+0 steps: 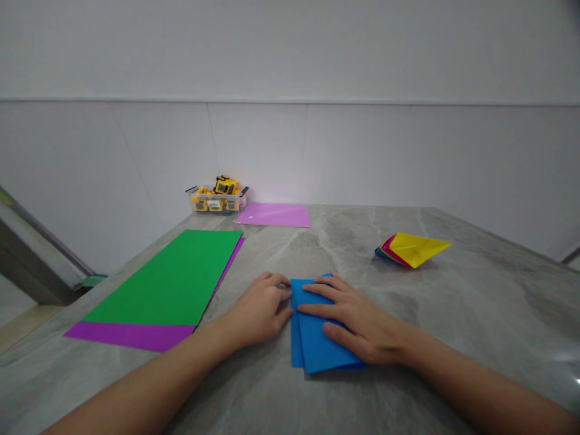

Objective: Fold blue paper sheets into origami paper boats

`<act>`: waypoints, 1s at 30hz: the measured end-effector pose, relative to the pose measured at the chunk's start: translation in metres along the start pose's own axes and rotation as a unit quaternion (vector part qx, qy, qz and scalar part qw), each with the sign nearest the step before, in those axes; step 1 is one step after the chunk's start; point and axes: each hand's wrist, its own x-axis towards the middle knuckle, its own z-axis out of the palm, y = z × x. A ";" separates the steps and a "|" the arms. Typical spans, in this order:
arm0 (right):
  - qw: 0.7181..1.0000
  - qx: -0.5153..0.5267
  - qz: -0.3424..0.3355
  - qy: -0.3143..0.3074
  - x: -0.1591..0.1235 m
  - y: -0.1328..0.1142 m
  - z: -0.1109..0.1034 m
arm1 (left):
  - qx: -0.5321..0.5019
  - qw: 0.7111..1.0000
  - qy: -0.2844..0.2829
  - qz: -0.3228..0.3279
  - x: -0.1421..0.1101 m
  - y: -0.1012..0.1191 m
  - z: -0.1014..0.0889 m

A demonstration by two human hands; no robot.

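A folded blue sheet of paper (pixel 312 347) lies flat on the table in front of me, its layers slightly offset along the left and lower edges. My right hand (pixel 351 317) rests palm down on it, fingers spread across the upper part. At the paper's left edge is my left hand (pixel 267 305), fingers loosely bent and apart, the tips touching or very near the edge. Part of the paper is hidden under my right hand.
To the left, green paper (pixel 167 278) lies over purple paper (pixel 131 335). A folded paper piece in yellow, pink and blue (pixel 417 249) sits at the right. At the back are a clear bin of yellow toy vehicles (pixel 217 199) and a pink-purple sheet pack (pixel 276 214) by the wall.
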 end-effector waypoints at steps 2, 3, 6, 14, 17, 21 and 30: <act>1.000 0.004 0.002 0.005 0.001 0.002 0.002 | 0.003 1.000 -0.006 0.006 -0.001 0.001 -0.001; 1.000 0.006 0.004 0.007 0.001 0.003 0.003 | 0.004 1.000 -0.008 0.008 -0.001 0.001 -0.001; 1.000 0.006 0.013 -0.001 0.002 0.002 0.005 | 0.003 1.000 -0.008 0.013 -0.002 0.002 -0.002; 0.999 0.009 0.027 -0.018 -0.001 -0.003 0.006 | -0.033 0.999 -0.022 0.022 -0.003 0.000 -0.008; 0.999 0.012 0.032 -0.006 0.000 -0.002 0.009 | -0.035 0.999 -0.025 0.024 -0.001 -0.001 -0.010; 0.999 0.002 0.037 -0.001 0.002 -0.002 0.011 | -0.025 0.999 -0.035 0.017 0.000 -0.001 -0.011; 0.999 -0.005 0.038 -0.009 0.005 -0.004 0.009 | -0.047 0.998 -0.031 -0.008 0.003 -0.003 -0.010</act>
